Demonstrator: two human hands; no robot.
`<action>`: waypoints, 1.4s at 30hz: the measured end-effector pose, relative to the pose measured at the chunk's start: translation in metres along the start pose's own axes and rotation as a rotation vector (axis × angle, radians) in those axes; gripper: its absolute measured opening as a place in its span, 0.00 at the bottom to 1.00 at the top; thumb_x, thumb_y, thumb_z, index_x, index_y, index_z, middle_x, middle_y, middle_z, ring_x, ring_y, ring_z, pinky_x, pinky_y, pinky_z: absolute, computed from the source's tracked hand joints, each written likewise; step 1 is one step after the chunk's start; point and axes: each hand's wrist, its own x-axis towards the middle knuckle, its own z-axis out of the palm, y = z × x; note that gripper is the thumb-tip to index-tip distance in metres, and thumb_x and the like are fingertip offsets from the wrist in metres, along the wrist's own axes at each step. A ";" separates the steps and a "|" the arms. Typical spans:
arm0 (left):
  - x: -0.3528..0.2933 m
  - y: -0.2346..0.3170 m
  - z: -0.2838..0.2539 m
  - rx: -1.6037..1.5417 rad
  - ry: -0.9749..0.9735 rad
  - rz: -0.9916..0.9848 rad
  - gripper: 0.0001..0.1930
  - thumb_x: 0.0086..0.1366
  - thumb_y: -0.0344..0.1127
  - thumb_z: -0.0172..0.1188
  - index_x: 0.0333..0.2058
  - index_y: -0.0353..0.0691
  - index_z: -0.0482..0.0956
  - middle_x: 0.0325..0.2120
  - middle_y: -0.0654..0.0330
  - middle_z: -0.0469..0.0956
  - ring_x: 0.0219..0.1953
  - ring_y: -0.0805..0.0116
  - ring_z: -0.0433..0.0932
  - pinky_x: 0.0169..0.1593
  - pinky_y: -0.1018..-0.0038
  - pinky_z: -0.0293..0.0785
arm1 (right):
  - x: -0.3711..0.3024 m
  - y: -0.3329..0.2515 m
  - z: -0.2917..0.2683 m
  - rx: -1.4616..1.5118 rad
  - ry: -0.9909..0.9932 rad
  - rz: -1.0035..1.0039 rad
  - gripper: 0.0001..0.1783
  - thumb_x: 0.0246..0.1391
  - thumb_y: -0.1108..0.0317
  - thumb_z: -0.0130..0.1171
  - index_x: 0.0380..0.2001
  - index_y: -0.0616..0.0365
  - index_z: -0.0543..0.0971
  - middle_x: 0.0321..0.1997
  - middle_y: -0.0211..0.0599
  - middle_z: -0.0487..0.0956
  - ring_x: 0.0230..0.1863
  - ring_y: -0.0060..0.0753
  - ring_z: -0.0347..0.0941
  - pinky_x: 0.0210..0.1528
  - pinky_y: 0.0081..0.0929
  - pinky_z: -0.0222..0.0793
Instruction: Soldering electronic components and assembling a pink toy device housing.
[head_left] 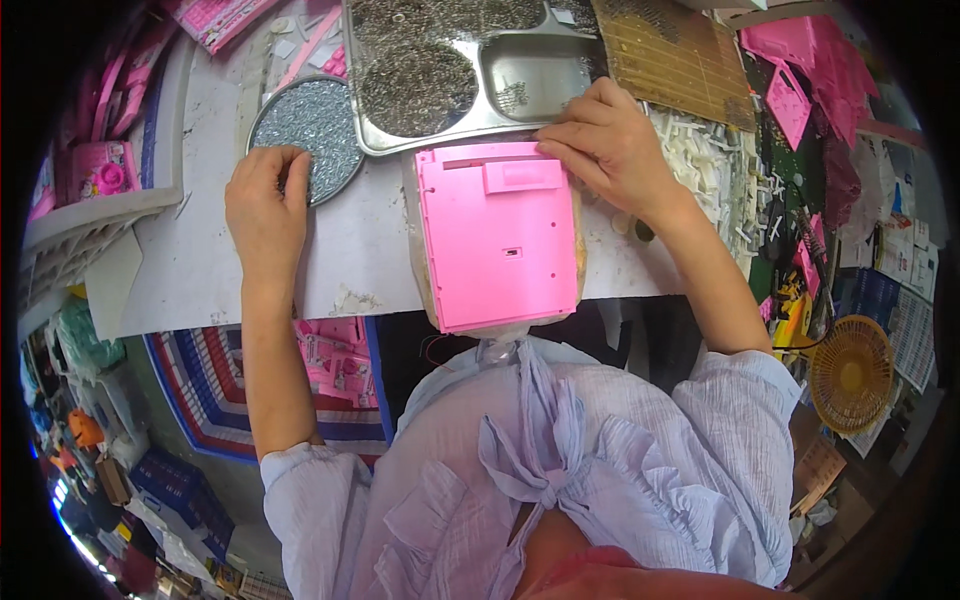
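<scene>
A pink plastic panel lies in front of me at the table's near edge, with a raised rectangle near its top and a small slot in the middle. At its upper right corner my right hand has thumb and fingertips closed together; anything between them is too small to make out. My left hand rests at the near left rim of a round metal dish full of small silvery screws. Its fingers are curled in and their tips partly hidden, so what they hold cannot be made out.
Beyond the panel stands a steel compartment tray with many small metal parts. White plastic pieces are heaped on the right, beside a brown board. A grey crate with pink parts is at left; a striped basket sits below the table.
</scene>
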 end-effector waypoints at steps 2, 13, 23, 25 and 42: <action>0.001 -0.001 0.000 0.025 0.029 0.036 0.04 0.65 0.32 0.65 0.34 0.38 0.83 0.30 0.57 0.81 0.35 0.58 0.79 0.42 0.62 0.72 | 0.003 0.003 -0.005 -0.004 -0.027 -0.041 0.08 0.55 0.60 0.67 0.34 0.49 0.88 0.31 0.26 0.79 0.40 0.37 0.71 0.44 0.35 0.68; 0.004 0.007 0.005 0.002 0.079 0.047 0.05 0.65 0.32 0.64 0.34 0.37 0.80 0.30 0.54 0.80 0.35 0.53 0.78 0.41 0.59 0.71 | 0.089 -0.046 0.014 0.311 -0.176 -0.386 0.10 0.48 0.68 0.72 0.37 0.52 0.88 0.33 0.28 0.79 0.42 0.38 0.72 0.45 0.35 0.72; -0.013 0.019 -0.009 -0.137 0.074 0.015 0.05 0.64 0.30 0.66 0.33 0.35 0.80 0.29 0.54 0.79 0.31 0.55 0.78 0.37 0.62 0.72 | 0.099 -0.041 0.024 0.401 -0.394 -0.343 0.07 0.47 0.67 0.70 0.32 0.52 0.88 0.33 0.26 0.79 0.45 0.37 0.72 0.49 0.36 0.72; -0.014 0.022 -0.012 -0.218 0.069 -0.040 0.05 0.65 0.30 0.66 0.34 0.35 0.81 0.29 0.55 0.80 0.30 0.58 0.78 0.36 0.65 0.73 | 0.093 -0.040 0.026 0.433 -0.328 -0.340 0.08 0.45 0.70 0.72 0.32 0.54 0.88 0.31 0.28 0.77 0.42 0.37 0.71 0.46 0.36 0.71; -0.019 0.004 -0.042 -0.896 0.067 -0.605 0.07 0.68 0.24 0.65 0.42 0.26 0.82 0.34 0.58 0.83 0.35 0.76 0.81 0.41 0.79 0.81 | 0.212 -0.082 0.104 -0.260 -0.293 -0.285 0.07 0.49 0.65 0.62 0.25 0.54 0.87 0.32 0.39 0.86 0.41 0.45 0.82 0.46 0.44 0.72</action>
